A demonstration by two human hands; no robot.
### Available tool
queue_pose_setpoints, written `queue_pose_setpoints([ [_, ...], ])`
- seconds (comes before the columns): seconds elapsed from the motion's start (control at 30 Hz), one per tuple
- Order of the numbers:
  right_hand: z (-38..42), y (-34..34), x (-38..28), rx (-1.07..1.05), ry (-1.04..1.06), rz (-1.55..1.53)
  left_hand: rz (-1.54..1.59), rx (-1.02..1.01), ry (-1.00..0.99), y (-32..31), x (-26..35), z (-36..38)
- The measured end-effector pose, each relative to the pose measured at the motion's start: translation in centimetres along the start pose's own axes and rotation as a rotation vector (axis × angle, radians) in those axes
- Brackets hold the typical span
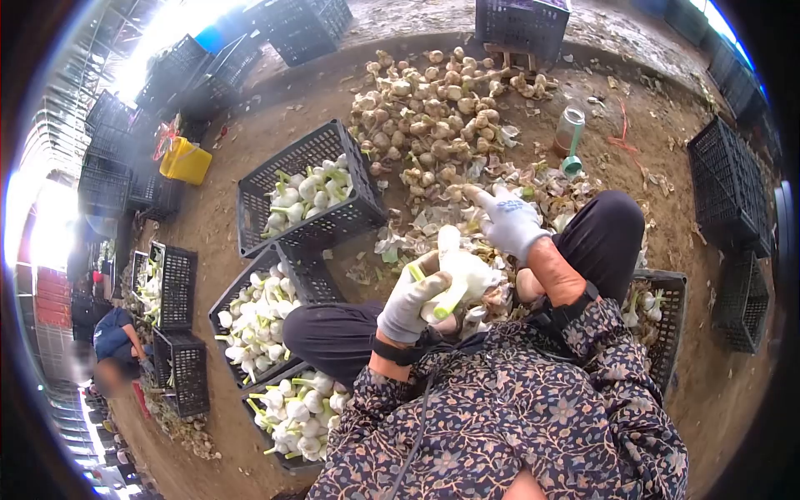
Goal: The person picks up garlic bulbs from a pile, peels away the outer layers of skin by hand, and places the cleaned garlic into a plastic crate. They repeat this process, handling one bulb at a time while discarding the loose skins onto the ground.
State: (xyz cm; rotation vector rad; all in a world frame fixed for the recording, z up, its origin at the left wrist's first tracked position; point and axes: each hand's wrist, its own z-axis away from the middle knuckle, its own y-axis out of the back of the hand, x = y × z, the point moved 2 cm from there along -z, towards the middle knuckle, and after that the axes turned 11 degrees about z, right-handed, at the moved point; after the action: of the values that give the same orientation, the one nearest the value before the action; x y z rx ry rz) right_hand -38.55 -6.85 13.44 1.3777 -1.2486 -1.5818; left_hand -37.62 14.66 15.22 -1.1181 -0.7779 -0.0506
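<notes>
My left hand point(410, 302), in a pale grey glove, is closed around a white garlic bulb point(472, 273) with a cut green stem, held above my lap. To its upper right, my right hand point(510, 222) is gloved too, with fingers stretched forward over the litter of skins and nothing visible in it. Dry papery garlic skins point(540, 188) lie on the ground around and beyond it. Farther off is a heap of unpeeled brownish garlic bulbs point(433, 108). Cleaned white garlic point(310, 193) fills part of a black crate point(250, 212) at my left.
More crates with white garlic point(260, 312) stand beside my left knee, and another crate point(673, 333) sits at my right. A jar point(570, 129) with a green lid, a yellow container point(185, 161) and stacked black crates point(729, 179) surround the spot. Another person point(115, 335) bends at far left.
</notes>
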Motion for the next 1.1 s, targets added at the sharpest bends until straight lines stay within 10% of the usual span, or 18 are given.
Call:
queue_pose_setpoints([
  [0.17, 3.0, 1.6, -0.2, -0.535, 0.068, -1.329, -0.301, 0.124, -0.241, -0.6, 1.4, 0.0],
  [0.43, 4.4, 1.2, -3.1, -0.228, 0.098, -1.217, -0.969, 0.398, -0.693, -1.2, 0.9, -1.1],
  [0.7, 4.7, -0.7, -0.7, -0.248, 0.025, -2.028, -0.310, 0.466, -0.421, 2.2, -0.3, -2.5],
  [0.9, 4.1, -0.1, -0.4, -0.247, -0.126, -1.951, -0.119, 0.513, -0.436, 4.3, -1.6, -2.9],
  [1.1, 2.4, 1.6, -2.3, -0.260, -0.224, -1.206, -1.180, 0.102, -0.661, -1.8, 3.0, -1.4],
])
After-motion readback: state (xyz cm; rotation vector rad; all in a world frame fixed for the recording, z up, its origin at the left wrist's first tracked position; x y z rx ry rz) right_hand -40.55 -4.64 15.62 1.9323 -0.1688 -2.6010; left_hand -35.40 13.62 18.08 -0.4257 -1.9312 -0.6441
